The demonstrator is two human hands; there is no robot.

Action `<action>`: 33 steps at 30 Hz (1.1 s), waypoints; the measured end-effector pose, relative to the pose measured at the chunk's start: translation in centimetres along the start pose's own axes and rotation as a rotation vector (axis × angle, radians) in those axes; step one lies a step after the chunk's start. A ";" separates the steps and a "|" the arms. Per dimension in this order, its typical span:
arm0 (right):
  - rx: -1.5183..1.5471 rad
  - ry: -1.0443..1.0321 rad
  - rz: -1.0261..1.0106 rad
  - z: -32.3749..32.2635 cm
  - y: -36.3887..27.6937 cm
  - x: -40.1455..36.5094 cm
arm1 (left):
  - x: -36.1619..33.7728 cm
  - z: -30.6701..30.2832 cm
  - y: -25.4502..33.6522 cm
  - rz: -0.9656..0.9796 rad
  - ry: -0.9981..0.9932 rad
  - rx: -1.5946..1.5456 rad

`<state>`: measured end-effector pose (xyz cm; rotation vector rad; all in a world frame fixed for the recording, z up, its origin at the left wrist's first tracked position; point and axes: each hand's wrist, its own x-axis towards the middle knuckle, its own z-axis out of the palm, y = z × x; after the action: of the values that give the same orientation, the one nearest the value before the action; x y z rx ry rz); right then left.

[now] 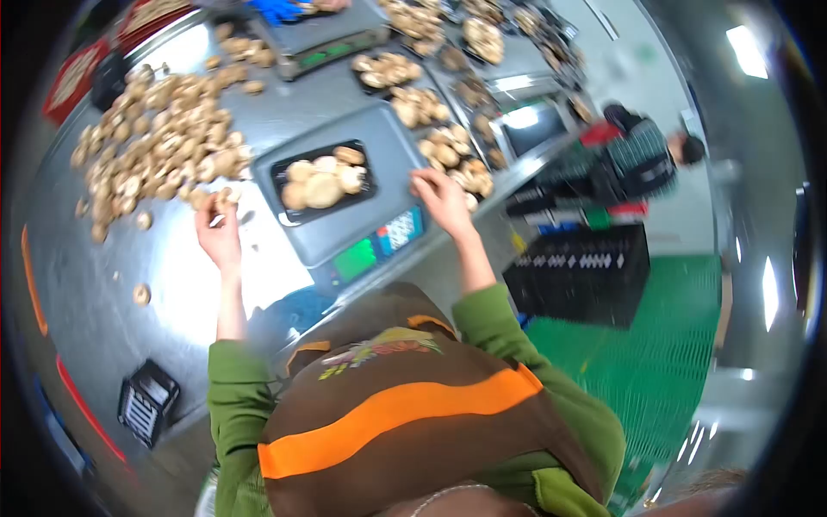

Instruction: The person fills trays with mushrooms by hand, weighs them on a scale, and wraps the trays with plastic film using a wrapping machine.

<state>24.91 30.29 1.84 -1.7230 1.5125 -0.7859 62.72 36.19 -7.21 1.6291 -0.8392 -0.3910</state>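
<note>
My left hand [219,234] is at the near edge of a big pile of mushrooms [164,142], fingers closed around a mushroom [227,198]. On the grey scale platform [389,142] in front of me sits a black tray [281,185] filled with several mushrooms [320,183]. The scale's green display and keypad [366,254] face my body. My right hand [444,205] rests by the platform's right edge, loosely bent, with nothing visible in it. Just beyond its fingertips stand filled trays of mushrooms [444,148].
A second scale [332,52] stands across the steel table [77,284], near a blue glove [277,9]. Stacked black trays [148,401] lie at the lower left. To the right are a black crate [577,276], green floor matting [663,345] and another person [633,159].
</note>
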 end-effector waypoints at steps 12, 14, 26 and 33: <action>-0.039 -0.023 0.126 -0.2 0.6 -2.2 | 2.2 -11.5 -8.4 0.129 0.172 0.529; -0.046 -0.003 0.125 -0.4 0.4 -2.5 | 4.3 -16.7 -10.1 0.192 0.270 0.858; -0.035 0.108 0.108 0.1 0.4 -3.4 | 5.9 -11.1 -7.2 -0.240 -0.144 0.110; -0.005 0.129 0.088 0.5 -1.1 -4.3 | 1.7 3.8 6.5 -0.082 -0.338 -0.274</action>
<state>25.35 34.68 2.52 -1.6235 1.6658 -0.8620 59.42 32.04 -1.66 1.3628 -0.9253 -0.8202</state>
